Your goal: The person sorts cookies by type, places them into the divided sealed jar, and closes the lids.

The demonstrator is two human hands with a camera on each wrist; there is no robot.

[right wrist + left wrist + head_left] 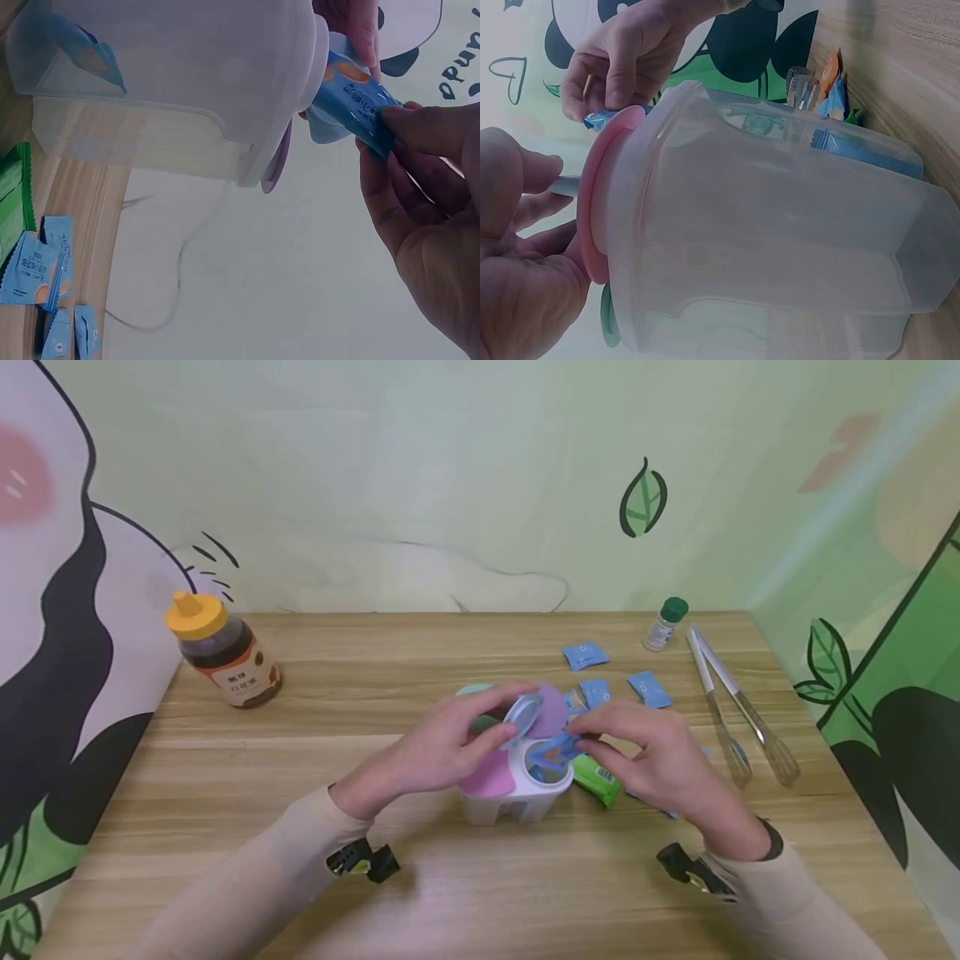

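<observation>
Already, a blue packet [88,52] lay inside the container [517,810]; left hand [450,739] pinched its lid [524,714], right hand [663,760] another packet [352,97]; loose packets [649,689] waited toward two o'clock.

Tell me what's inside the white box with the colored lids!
A blue packet lies inside, showing through the cloudy wall. The right hand holds another blue packet. From above, the pink lid and purple lid cover what's beneath.
</observation>
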